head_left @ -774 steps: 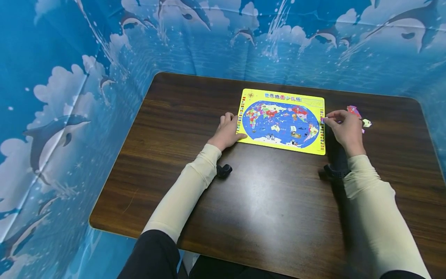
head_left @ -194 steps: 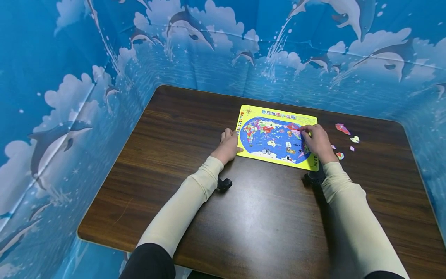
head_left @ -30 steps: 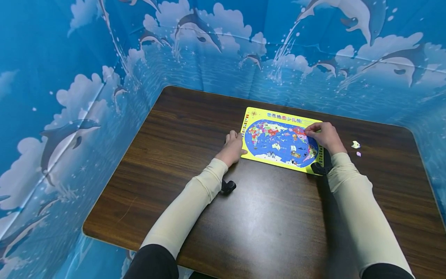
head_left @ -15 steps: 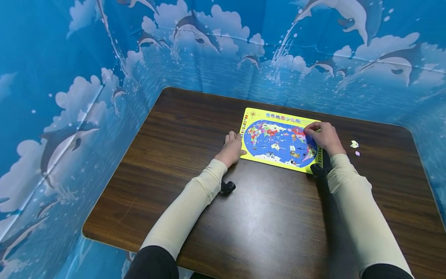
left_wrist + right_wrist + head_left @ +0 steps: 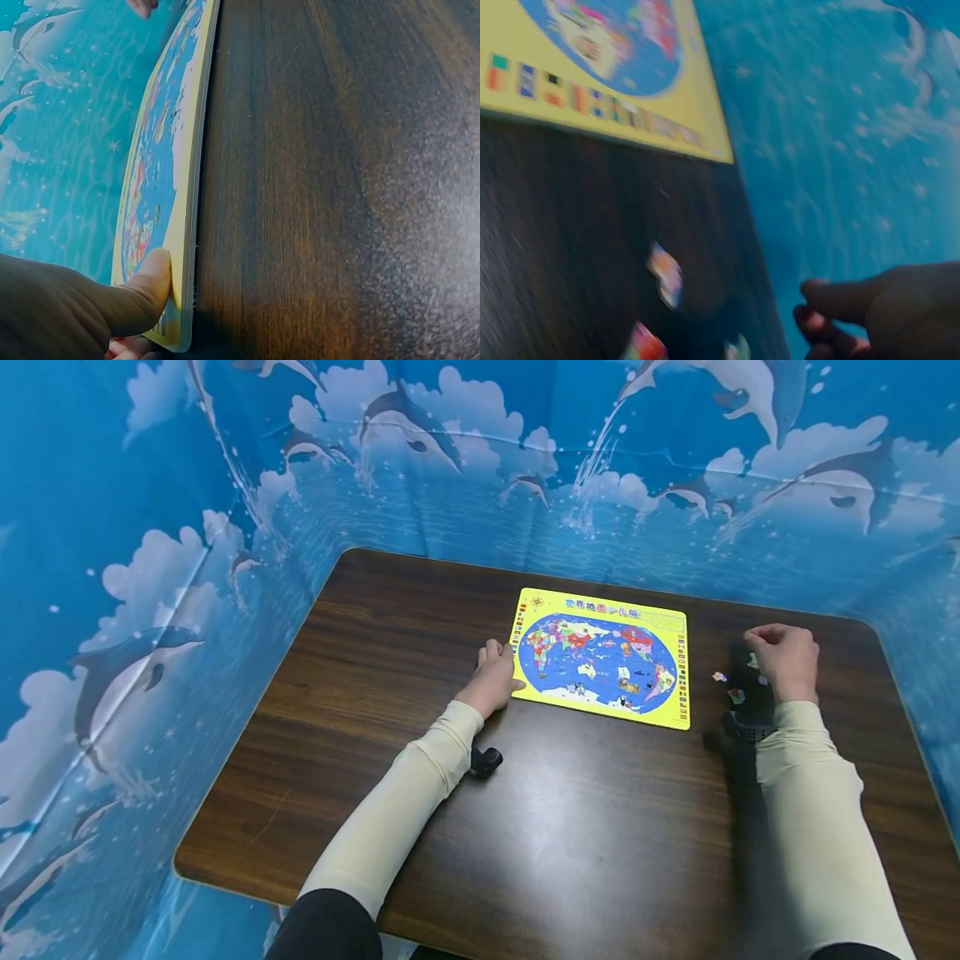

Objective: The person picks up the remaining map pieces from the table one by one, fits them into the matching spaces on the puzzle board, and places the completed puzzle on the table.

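A yellow-bordered world map puzzle board [image 5: 603, 714] lies flat on the table. My left hand [image 5: 491, 681] grips its near left corner. In the left wrist view the thumb [image 5: 154, 281] presses on the board's face, with other fingers partly hidden at the edge. My right hand [image 5: 787, 662] is right of the board, over several small loose puzzle pieces. Its thumb and forefinger are close together, and no piece shows between them. A pale piece [image 5: 718, 677], a red-and-green piece [image 5: 736, 696] and a cream piece [image 5: 752, 661] lie beneath or beside it.
The dark wooden table [image 5: 360, 718] carries everything. A blue dolphin-print curtain [image 5: 450, 510] hangs along its back and left sides. Black wrist-camera mounts [image 5: 486, 762] stick out below each wrist.
My right hand has left the map's upper right part and moved right, over the loose pieces, uncovering the red and pink area there. My left hand stays at the board's corner.
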### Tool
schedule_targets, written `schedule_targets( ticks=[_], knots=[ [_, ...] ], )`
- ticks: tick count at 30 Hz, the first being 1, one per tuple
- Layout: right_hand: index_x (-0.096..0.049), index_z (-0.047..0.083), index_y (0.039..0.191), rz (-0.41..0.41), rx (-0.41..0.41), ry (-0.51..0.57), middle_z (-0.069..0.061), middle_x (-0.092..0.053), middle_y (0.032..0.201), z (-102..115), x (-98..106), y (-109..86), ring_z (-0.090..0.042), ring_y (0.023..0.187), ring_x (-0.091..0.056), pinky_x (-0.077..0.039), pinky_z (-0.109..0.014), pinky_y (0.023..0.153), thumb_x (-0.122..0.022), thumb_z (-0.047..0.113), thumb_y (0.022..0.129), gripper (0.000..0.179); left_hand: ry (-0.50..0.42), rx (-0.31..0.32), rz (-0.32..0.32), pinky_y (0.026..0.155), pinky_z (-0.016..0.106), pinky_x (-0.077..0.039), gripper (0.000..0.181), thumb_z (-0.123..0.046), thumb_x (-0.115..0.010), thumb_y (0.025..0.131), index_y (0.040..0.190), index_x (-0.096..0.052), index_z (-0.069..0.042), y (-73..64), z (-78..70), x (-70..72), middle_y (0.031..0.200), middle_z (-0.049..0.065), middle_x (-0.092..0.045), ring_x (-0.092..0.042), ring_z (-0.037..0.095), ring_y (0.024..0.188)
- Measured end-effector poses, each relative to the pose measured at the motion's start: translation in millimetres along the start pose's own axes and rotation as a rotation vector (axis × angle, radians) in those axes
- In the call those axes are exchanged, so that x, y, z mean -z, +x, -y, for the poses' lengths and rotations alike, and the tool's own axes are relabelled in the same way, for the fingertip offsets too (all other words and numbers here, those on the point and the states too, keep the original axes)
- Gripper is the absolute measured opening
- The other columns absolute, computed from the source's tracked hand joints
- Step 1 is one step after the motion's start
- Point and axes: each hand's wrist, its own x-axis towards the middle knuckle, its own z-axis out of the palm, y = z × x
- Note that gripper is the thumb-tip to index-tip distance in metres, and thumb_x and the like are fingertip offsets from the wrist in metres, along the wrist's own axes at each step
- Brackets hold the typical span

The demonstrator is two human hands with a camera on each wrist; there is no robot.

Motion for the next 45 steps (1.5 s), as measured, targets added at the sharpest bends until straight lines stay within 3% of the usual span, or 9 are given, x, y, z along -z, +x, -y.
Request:
schedule_targets(
  ticks=[4, 7, 11, 21, 26, 31, 39, 45],
  knots=[
    [-0.06, -0.005, 0.137, 0.033, -0.092, -0.04, -0.033, -0.056, 0.141, -10, 21, -5.7, -0.049, 0.127, -0.049, -0.039, -0.051, 0.084, -0.047, 0.036, 0.109, 0.052, 0.008, 0.008, -0.013, 0.11, 0.04, -0.042, 0.074, -0.023, -0.066, 0.103, 0.16, -0.027, 0.003, 0.6, 1.5, 1.0, 0.139, 0.014, -0.029, -0.028, 0.03, 0.132],
    [-0.059, -0.008, 0.135, 0.099, -0.116, -0.081, -0.035, -0.054, 0.141, -18, 28, -9.4, -0.052, 0.125, -0.049, -0.039, -0.052, 0.08, -0.05, 0.037, 0.108, 0.053, 0.013, 0.016, -0.017, 0.112, 0.04, -0.042, 0.075, -0.024, -0.066, 0.102, 0.16, -0.026, 0.003, 1.2, 2.0, 1.2, 0.14, 0.015, -0.029, -0.028, 0.03, 0.133],
    [-0.06, -0.011, 0.132, 0.153, -0.087, -0.105, -0.039, -0.054, 0.136, -26, 25, -12.4, -0.052, 0.116, -0.05, -0.04, -0.044, 0.073, -0.054, 0.038, 0.106, 0.055, 0.014, 0.019, -0.016, 0.113, 0.04, -0.041, 0.076, -0.024, -0.066, 0.103, 0.161, -0.026, 0.003, 1.6, 1.2, 0.3, 0.142, 0.015, -0.029, -0.028, 0.03, 0.134],
    [-0.061, -0.01, 0.129, 0.13, 0.037, -0.072, -0.038, -0.057, 0.133, -37, 5, -4.7, -0.046, 0.107, -0.049, -0.04, -0.039, 0.073, -0.059, 0.021, 0.106, 0.039, -0.002, 0.008, -0.01, 0.111, 0.04, -0.042, 0.074, -0.023, -0.065, 0.103, 0.16, -0.027, 0.003, 0.3, -1.8, -1.2, 0.139, 0.015, -0.029, -0.028, 0.03, 0.132],
    [-0.058, -0.009, 0.134, 0.135, 0.051, -0.088, -0.037, -0.054, 0.137, -38, 3, -2.7, -0.053, 0.115, -0.05, -0.042, -0.058, 0.086, -0.055, 0.029, 0.107, 0.046, 0.008, 0.016, -0.012, 0.111, 0.039, -0.041, 0.075, -0.023, -0.066, 0.103, 0.161, -0.027, 0.003, 1.1, -0.8, -1.1, 0.139, 0.014, -0.029, -0.027, 0.029, 0.133],
    [-0.054, -0.008, 0.138, 0.127, -0.007, -0.086, -0.038, -0.05, 0.142, -37, -1, -2.4, -0.06, 0.134, -0.039, -0.021, -0.079, 0.105, -0.054, 0.036, 0.107, 0.054, 0.006, 0.009, -0.013, 0.11, 0.039, -0.042, 0.073, -0.023, -0.066, 0.102, 0.159, -0.029, 0.003, 0.0, -0.9, -1.9, 0.136, 0.014, -0.029, -0.028, 0.029, 0.13],
    [-0.052, -0.002, 0.146, 0.187, 0.055, -0.084, -0.038, -0.047, 0.148, -38, -1, 2.3, -0.061, 0.138, -0.038, -0.008, -0.086, 0.108, -0.051, 0.025, 0.11, 0.045, 0.024, -0.002, -0.023, 0.11, 0.039, -0.042, 0.072, -0.023, -0.065, 0.103, 0.159, -0.029, 0.003, -1.1, -1.0, -2.8, 0.136, 0.014, -0.03, -0.029, 0.029, 0.129],
    [-0.06, -0.004, 0.136, 0.076, -0.021, -0.017, -0.035, -0.063, 0.12, -38, -5, 1.3, -0.056, 0.13, -0.044, -0.013, -0.081, 0.107, -0.047, 0.034, 0.111, 0.048, 0.008, 0.003, -0.018, 0.111, 0.039, -0.04, 0.073, -0.022, -0.065, 0.103, 0.16, -0.028, 0.003, -1.1, -1.2, -1.4, 0.136, 0.014, -0.03, -0.028, 0.029, 0.131]
  ],
)
